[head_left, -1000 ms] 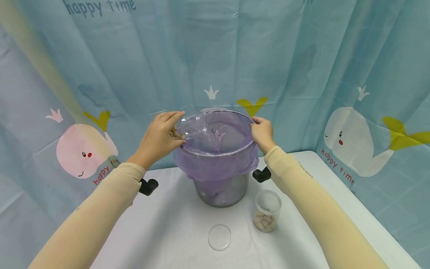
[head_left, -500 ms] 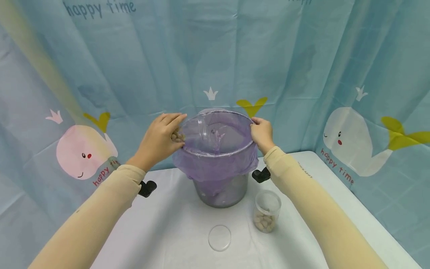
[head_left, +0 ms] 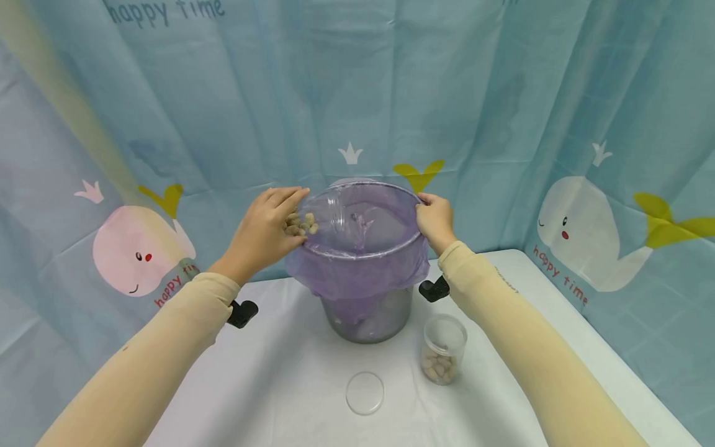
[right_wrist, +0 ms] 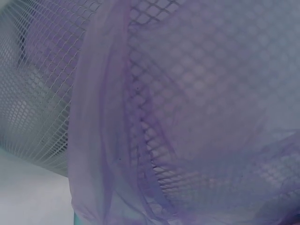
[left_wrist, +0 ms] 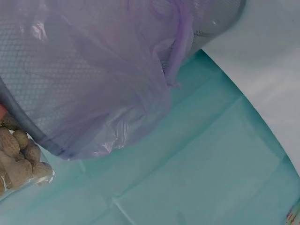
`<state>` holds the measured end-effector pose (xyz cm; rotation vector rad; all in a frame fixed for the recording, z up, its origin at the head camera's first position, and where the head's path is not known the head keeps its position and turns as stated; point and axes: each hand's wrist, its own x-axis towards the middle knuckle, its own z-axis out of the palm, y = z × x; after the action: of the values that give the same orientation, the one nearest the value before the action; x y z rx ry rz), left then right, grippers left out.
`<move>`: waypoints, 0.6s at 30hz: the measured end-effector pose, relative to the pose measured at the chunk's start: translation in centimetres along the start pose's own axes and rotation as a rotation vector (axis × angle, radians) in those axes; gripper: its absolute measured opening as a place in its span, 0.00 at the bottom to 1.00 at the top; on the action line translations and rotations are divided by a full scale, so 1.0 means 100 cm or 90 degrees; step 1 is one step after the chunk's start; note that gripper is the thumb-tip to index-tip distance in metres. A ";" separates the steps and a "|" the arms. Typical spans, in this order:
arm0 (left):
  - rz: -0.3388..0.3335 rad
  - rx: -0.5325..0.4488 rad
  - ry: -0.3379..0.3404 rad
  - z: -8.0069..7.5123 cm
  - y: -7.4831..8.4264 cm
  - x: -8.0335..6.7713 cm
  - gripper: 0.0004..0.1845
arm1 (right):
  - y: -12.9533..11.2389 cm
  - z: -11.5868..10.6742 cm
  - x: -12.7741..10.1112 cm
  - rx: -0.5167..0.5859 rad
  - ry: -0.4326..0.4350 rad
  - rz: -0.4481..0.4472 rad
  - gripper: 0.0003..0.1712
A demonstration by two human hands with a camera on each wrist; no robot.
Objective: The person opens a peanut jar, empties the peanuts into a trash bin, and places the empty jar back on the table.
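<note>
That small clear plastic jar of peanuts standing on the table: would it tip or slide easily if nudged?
The small clear plastic jar looks under half full of peanuts, so probably light and easily slid on the white tablecloth. Being taller than wide and lidless, it might tip and spill.

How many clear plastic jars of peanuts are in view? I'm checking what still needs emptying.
2. One clear plastic jar is tipped over the purple-lined mesh bin's rim, gripped by the left hand; the other jar stands upright on the white table.

The left hand (head_left: 265, 230) hides much of the clear jar (head_left: 321, 217) it tips, the left wrist view cuts off its peanuts (left_wrist: 18, 157), and neither wrist view shows fingers.
</note>
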<state>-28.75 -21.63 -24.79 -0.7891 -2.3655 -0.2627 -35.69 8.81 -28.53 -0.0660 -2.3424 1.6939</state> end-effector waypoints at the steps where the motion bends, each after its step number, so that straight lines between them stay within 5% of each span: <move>1: 0.004 0.002 0.001 0.000 0.000 0.000 0.46 | 0.000 0.000 0.000 0.002 0.000 0.001 0.24; 12: 0.009 -0.023 0.047 -0.014 -0.006 -0.002 0.44 | 0.001 0.002 0.002 0.003 -0.003 -0.005 0.24; 18: 0.006 -0.025 0.023 -0.020 -0.008 -0.006 0.44 | 0.001 0.002 0.003 0.002 0.000 -0.005 0.24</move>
<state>-27.92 -23.29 -23.59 -0.8069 -2.3293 -0.3168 -36.01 8.75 -28.67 -0.0559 -2.3374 1.6938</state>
